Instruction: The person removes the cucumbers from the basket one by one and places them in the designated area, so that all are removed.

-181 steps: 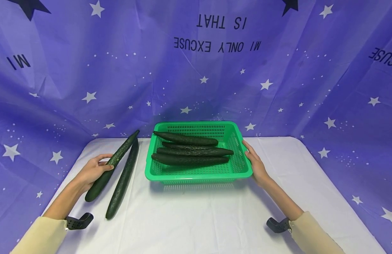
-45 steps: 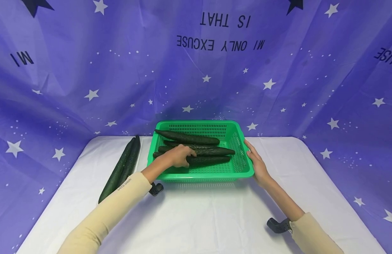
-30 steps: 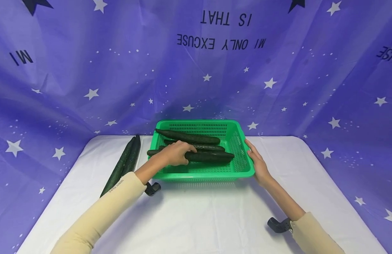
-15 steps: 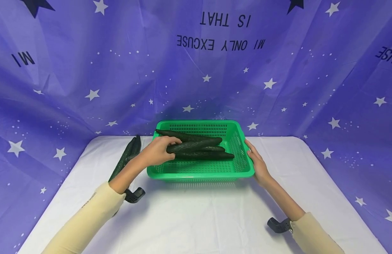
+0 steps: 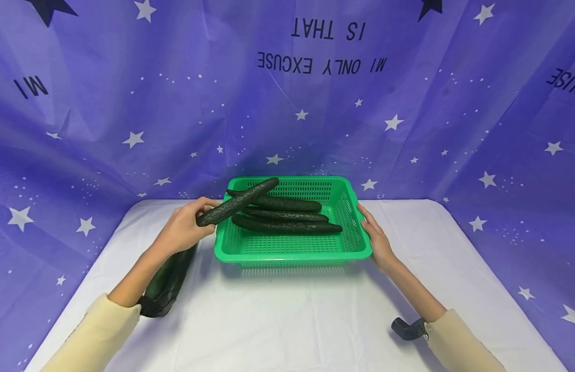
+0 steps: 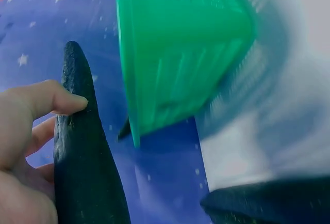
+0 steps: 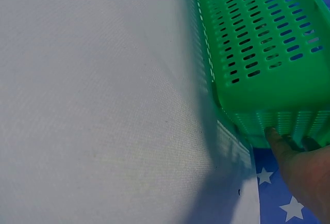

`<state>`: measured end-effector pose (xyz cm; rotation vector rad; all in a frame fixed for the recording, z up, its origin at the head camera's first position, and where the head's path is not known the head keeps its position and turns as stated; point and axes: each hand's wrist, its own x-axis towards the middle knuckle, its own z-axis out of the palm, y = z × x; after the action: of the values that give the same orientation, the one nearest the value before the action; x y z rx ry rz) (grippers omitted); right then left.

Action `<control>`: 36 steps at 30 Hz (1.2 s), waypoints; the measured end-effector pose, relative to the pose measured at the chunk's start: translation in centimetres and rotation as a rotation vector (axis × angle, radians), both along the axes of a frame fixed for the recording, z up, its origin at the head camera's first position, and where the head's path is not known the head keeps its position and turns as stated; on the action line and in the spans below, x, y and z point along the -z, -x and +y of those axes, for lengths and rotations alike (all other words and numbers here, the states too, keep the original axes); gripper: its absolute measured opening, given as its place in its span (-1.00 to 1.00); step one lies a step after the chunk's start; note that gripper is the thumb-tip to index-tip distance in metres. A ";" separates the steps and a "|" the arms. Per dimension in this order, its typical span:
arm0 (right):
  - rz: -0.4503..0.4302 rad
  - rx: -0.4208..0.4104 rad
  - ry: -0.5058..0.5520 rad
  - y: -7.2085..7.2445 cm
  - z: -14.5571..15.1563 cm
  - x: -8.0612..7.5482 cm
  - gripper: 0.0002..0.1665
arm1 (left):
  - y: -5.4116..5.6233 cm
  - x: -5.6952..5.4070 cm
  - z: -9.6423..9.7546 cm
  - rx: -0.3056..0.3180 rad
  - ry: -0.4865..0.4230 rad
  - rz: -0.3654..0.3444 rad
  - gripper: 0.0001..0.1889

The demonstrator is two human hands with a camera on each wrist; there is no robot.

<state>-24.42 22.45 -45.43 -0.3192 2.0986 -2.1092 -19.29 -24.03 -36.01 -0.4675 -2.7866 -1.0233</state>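
Observation:
My left hand grips a long dark green cucumber near one end, at the left rim of the green basket. The cucumber slants up over the basket's back left corner, across the others. In the left wrist view, my fingers and thumb hold this cucumber beside the basket wall. Three cucumbers lie lengthwise inside the basket. My right hand holds the basket's right end at the rim; in the right wrist view its fingers touch the outer wall.
Two more cucumbers lie side by side on the white tablecloth at the left, partly under my left forearm. A purple curtain with stars and lettering hangs right behind the basket and round the sides.
My left hand let go of a cucumber beside the other on the table, reached into the basket, gripped a cucumber and drew it up and left. The right hand has stayed at the basket.

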 end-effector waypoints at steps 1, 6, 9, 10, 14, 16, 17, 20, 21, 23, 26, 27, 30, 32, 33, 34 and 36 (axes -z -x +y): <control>-0.001 -0.001 0.002 0.0 0.0 0.0 -0.37 | -0.2 -0.1 -0.5 -0.019 -0.007 -0.004 -0.50; 0.003 -0.009 0.018 0.0 -0.1 0.0 -0.37 | -1.3 -0.2 -2.7 -0.108 -0.029 -0.045 -0.47; 0.007 -0.021 0.029 0.1 0.0 0.1 -0.37 | -2.0 0.0 -4.1 -0.161 -0.050 -0.079 -0.45; 0.006 -0.026 0.035 0.1 0.0 0.1 -0.37 | -2.2 0.2 -4.5 -0.177 -0.058 -0.092 -0.45; 0.007 -0.057 0.045 0.1 0.2 0.2 -0.35 | -3.0 1.1 -6.4 -0.242 -0.078 -0.128 -0.44; 0.005 -0.072 0.053 0.1 0.4 0.2 -0.34 | -3.3 1.7 -7.3 -0.270 -0.077 -0.134 -0.44; 0.006 -0.077 0.052 0.0 0.4 0.2 -0.34 | -3.4 1.9 -7.7 -0.282 -0.080 -0.136 -0.43; 0.001 -0.078 0.059 0.0 0.5 0.2 -0.32 | -3.7 2.8 -8.8 -0.311 -0.095 -0.140 -0.43; -0.001 -0.078 0.063 0.0 0.5 0.2 -0.31 | -3.8 3.1 -9.1 -0.320 -0.102 -0.144 -0.42; -0.003 -0.080 0.066 0.1 0.6 0.2 -0.28 | -3.9 3.7 -9.7 -0.335 -0.127 -0.162 -0.41; -0.007 -0.085 0.074 0.0 0.6 0.1 -0.27 | -4.0 4.6 -10.4 -0.360 -0.155 -0.177 -0.42; -0.007 -0.087 0.075 0.0 0.5 0.1 -0.27 | -4.0 4.9 -10.6 -0.367 -0.162 -0.177 -0.42; -0.003 -0.088 0.076 0.0 0.5 0.0 -0.27 | -4.0 5.8 -11.0 -0.387 -0.178 -0.162 -0.44; 0.000 -0.086 0.075 0.0 0.5 0.0 -0.27 | -3.9 6.4 -11.2 -0.397 -0.192 -0.156 -0.45; -0.002 -0.085 0.075 -0.1 0.5 0.0 -0.27 | -3.9 6.7 -11.2 -0.399 -0.204 -0.158 -0.45; -0.003 -0.083 0.073 -0.1 0.5 0.0 -0.27 | -3.9 7.0 -11.3 -0.401 -0.218 -0.165 -0.45; -0.003 -0.082 0.062 -0.1 0.5 0.1 -0.28 | -3.8 7.5 -11.4 -0.407 -0.229 -0.182 -0.44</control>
<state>-24.34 22.95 -45.49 -0.4025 1.9854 -2.1296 -15.49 -35.44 -43.55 0.2230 -2.6949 -1.3078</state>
